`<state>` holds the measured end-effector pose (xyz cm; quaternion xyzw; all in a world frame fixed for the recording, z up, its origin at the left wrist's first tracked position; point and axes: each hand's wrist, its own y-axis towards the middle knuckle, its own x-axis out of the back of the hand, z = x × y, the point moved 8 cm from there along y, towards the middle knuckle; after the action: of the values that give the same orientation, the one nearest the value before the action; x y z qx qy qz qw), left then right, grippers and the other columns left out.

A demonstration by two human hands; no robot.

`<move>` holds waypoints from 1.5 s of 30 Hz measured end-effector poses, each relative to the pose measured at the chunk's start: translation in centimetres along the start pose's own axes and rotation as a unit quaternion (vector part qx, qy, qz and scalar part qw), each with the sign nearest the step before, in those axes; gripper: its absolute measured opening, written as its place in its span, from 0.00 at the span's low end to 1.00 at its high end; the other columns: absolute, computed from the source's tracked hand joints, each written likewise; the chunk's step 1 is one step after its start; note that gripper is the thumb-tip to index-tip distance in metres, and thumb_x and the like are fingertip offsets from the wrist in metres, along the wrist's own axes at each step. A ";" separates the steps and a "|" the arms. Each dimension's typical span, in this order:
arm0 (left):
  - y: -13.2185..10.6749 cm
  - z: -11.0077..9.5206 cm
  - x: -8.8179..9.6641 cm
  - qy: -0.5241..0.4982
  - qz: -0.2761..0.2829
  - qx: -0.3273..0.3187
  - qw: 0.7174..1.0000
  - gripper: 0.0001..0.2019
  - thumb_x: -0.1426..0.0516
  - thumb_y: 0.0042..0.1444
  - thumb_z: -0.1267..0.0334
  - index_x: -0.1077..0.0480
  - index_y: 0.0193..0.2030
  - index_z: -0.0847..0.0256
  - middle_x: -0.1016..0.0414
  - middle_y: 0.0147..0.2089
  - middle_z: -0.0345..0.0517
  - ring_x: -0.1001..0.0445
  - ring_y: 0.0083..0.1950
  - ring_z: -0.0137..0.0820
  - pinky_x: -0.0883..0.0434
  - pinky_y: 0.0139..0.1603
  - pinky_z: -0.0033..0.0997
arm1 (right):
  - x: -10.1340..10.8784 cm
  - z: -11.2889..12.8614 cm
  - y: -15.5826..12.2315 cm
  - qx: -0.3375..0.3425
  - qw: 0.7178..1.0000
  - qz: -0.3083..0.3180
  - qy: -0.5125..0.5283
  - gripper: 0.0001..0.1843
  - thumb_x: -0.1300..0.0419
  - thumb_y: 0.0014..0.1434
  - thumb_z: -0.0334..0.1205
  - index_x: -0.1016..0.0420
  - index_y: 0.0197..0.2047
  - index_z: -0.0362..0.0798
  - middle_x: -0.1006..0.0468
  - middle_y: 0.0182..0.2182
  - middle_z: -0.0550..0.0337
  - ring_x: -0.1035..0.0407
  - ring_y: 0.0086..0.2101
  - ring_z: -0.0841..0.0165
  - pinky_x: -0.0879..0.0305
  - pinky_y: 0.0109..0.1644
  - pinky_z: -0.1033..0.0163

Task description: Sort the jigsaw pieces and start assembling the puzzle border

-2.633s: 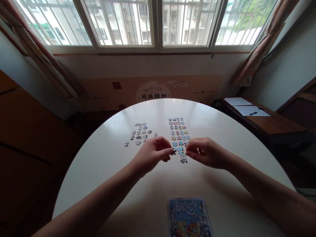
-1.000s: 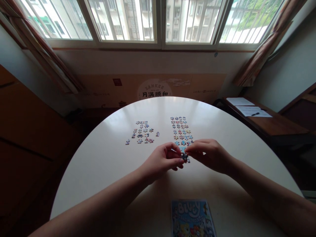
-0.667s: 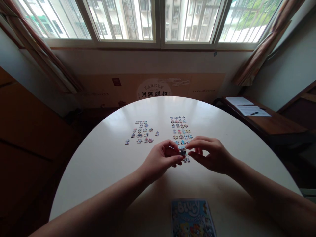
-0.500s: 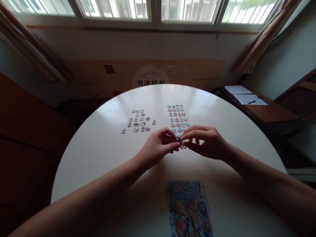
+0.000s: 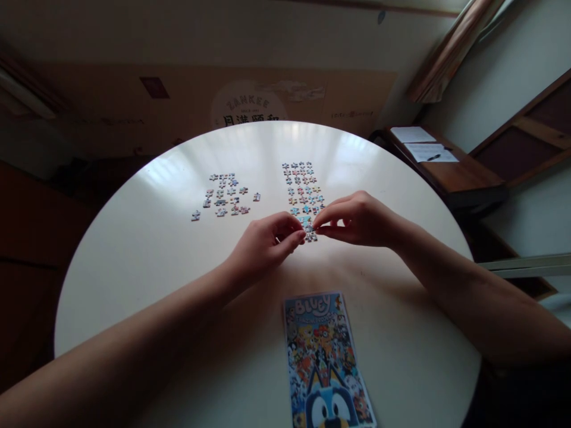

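Small jigsaw puzzle pieces lie in rows on a white round table (image 5: 187, 285). At the near end of the right-hand group (image 5: 301, 191), a greyish puzzle piece (image 5: 308, 227) sits between my two hands. My left hand (image 5: 270, 238) pinches its left edge, thumb and fingertips close together. From the other side my right hand (image 5: 357, 219) grips it with thumb and forefinger. The fingertips partly cover the piece and those around it. A looser group of pieces (image 5: 220, 202) is spread farther left.
Nearer me lies a colourful Bluey picture sheet (image 5: 325, 356), flat on the table. Beyond the right edge stands a brown wooden side table (image 5: 473, 178) with papers (image 5: 423, 152) and a pen (image 5: 433, 157). A printed cardboard panel (image 5: 187, 107) leans along the wall.
The view has tilted down, taking the windows out of sight and showing more of the picture sheet. Both hands have lowered the dark-looking piece toward the near end of the rows.
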<state>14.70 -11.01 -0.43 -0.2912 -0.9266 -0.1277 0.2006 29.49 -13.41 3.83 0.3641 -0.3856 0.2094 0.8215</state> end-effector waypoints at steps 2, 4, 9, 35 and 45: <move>-0.1 -0.4 0.3 0.119 -0.014 -0.039 0.992 0.07 0.42 0.62 0.59 0.25 0.39 0.59 0.22 0.31 0.42 0.28 0.30 0.28 0.32 0.36 0.29 | -0.1 -0.7 -0.1 -0.017 0.999 0.040 -0.003 0.05 0.36 0.63 0.36 0.17 0.39 0.49 0.16 0.32 0.62 0.25 0.27 0.73 0.30 0.34 0.68; -0.3 -0.8 0.1 0.206 -0.001 -0.080 0.975 0.07 0.43 0.62 0.62 0.23 0.42 0.57 0.23 0.32 0.41 0.29 0.30 0.28 0.33 0.36 0.29 | -0.3 -1.2 -0.3 -0.033 0.996 0.076 0.007 0.06 0.37 0.62 0.35 0.17 0.39 0.49 0.16 0.31 0.62 0.25 0.27 0.73 0.31 0.34 0.68; -0.4 -0.2 -1.3 0.310 0.064 -0.105 0.943 0.14 0.45 0.62 0.64 0.22 0.51 0.51 0.21 0.44 0.46 0.25 0.38 0.35 0.32 0.38 0.33 | -0.8 -1.3 -0.4 -0.048 0.991 0.116 0.042 0.06 0.37 0.62 0.34 0.17 0.38 0.49 0.16 0.31 0.62 0.24 0.28 0.73 0.31 0.34 0.69; -0.7 0.2 -2.0 0.368 0.071 -0.143 0.916 0.13 0.45 0.65 0.61 0.22 0.51 0.46 0.23 0.39 0.41 0.25 0.38 0.34 0.34 0.34 0.32 | -3.3 -0.7 -0.3 -0.059 0.988 0.140 -0.033 0.07 0.36 0.63 0.37 0.16 0.40 0.54 0.16 0.37 0.64 0.23 0.34 0.71 0.34 0.39 0.66; -0.8 0.2 -1.9 0.360 0.064 -0.162 0.917 0.13 0.43 0.62 0.63 0.22 0.50 0.48 0.24 0.37 0.43 0.26 0.37 0.33 0.33 0.33 0.31 | -3.6 -1.3 -0.4 -0.100 0.977 0.182 0.044 0.11 0.37 0.61 0.32 0.16 0.45 0.52 0.17 0.37 0.60 0.24 0.36 0.70 0.32 0.43 0.65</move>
<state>15.58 -12.45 -1.56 -0.3130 -0.7376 -0.3589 0.4787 28.15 -12.90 0.23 0.1946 -0.4276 0.3318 0.8181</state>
